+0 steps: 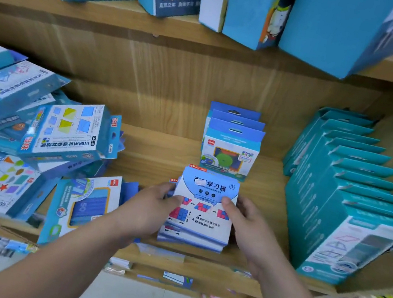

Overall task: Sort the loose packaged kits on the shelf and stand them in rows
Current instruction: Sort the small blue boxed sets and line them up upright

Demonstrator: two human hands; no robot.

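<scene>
- Blue-and-white packs are what we're on right now: a small stack of kits [201, 218] with cube pictures on the front, sitting mid-way along the wooden shelf [158, 152] near its front edge.
- Our left hand [153, 209] grips the stack's left edge, thumb pressed on the top pack's face and fingers tucked round the side.
- Our right hand [247, 226] mirrors that on the right edge, thumb on the face too. So both hands are clamped on the same bundle, one per side, with the stack squarely between them.
- The bundle leans back, printed face up toward us. We honestly can't tell whether its bottom edge is resting on the board or held just off it.
- Step-wise, we reckon this is the squaring-up bit: matching packs gathered together and about to be stood as a row.
- Just behind the stack is a standing row [230, 149] of three small hang-tab kits, the front one very near our bundle's top edge.
- Well apart on the right, a file of teal boxes [354, 203] is already upright.
- On the left there's a loose pile [67, 131] of kits lying every which way, so loads left to sort.
- Next move, as we see it: tip the bundle upright and seat it in front of that standing row.
- These packs look thin and slippery, so we'd want to let go evenly or they'll probably fan out or flop.
</scene>
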